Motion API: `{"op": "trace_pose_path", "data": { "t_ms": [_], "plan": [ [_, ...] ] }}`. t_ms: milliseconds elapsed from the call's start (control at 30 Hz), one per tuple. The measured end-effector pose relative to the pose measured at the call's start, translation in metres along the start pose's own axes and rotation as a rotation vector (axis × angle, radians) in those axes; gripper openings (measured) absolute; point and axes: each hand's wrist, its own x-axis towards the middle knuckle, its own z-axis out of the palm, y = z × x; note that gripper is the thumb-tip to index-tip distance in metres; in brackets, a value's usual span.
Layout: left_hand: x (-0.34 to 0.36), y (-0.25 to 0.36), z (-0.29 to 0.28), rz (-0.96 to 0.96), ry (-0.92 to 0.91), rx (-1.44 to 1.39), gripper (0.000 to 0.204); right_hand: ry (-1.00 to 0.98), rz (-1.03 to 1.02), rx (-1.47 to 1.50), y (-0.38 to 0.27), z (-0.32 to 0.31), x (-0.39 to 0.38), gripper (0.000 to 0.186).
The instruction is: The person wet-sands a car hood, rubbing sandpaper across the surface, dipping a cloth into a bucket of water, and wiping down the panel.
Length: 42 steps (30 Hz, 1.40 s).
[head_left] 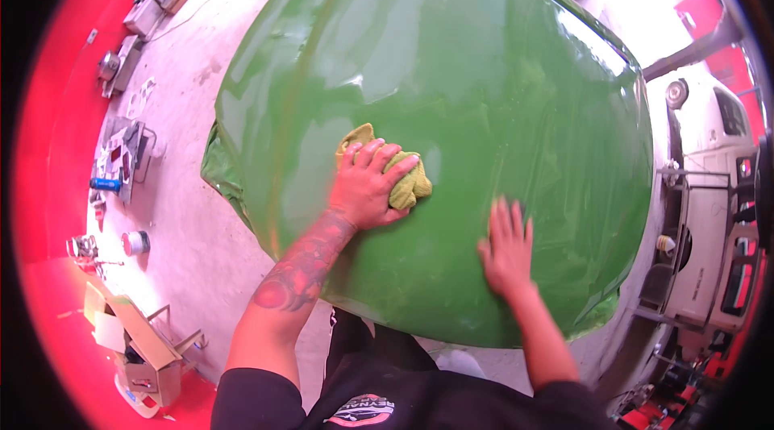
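A large, glossy green curved panel (451,43), like a car hood, fills the middle of the view below me, with streaks and smears on its right part. My left hand (369,184), below a tattooed forearm, presses a crumpled yellow-green cloth (411,186) against the panel, fingers bent over it. My right hand (508,249) lies on the panel to the lower right of the cloth, fingers stretched out and slightly apart.
A red wall (56,140) runs along the left, with cluttered stands (121,148), a metal can (135,243) and an open cardboard box (141,349) before it. A white van (709,212) stands at the right. Pale concrete floor (173,188) surrounds the panel.
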Motion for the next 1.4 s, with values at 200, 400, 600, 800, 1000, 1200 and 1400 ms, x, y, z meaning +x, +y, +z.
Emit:
{"op": "trace_pose_path", "data": {
  "t_ms": [200, 400, 600, 800, 1000, 1200, 1400],
  "plan": [
    [0.001, 0.004, 0.003, -0.017, 0.004, -0.054, 0.08, 0.05, -0.028, -0.066, 0.043, -0.018, 0.023, 0.07],
    [0.016, 0.011, 0.011, 0.033, 0.046, -0.095, 0.08, 0.189, 0.38, -0.051, 0.122, -0.058, 0.203, 0.058],
    [-0.006, -0.005, 0.004, 0.006, 0.005, -0.033, 0.081, 0.172, 0.09, -0.048, 0.035, -0.006, 0.048, 0.062],
    [0.005, 0.008, 0.01, 0.045, -0.015, -0.082, 0.084, -0.112, 0.146, -0.041, 0.024, -0.01, -0.08, 0.071],
    [0.011, 0.011, 0.006, 0.036, -0.028, -0.077, 0.084, 0.166, 0.252, -0.09, 0.117, -0.048, 0.12, 0.059],
    [0.01, 0.003, 0.012, 0.029, -0.011, -0.045, 0.084, 0.156, 0.29, -0.029, 0.086, -0.026, 0.089, 0.06],
    [0.005, 0.003, 0.007, 0.055, 0.027, -0.003, 0.081, -0.049, 0.194, 0.001, 0.026, 0.01, -0.108, 0.076]
  ]
}}
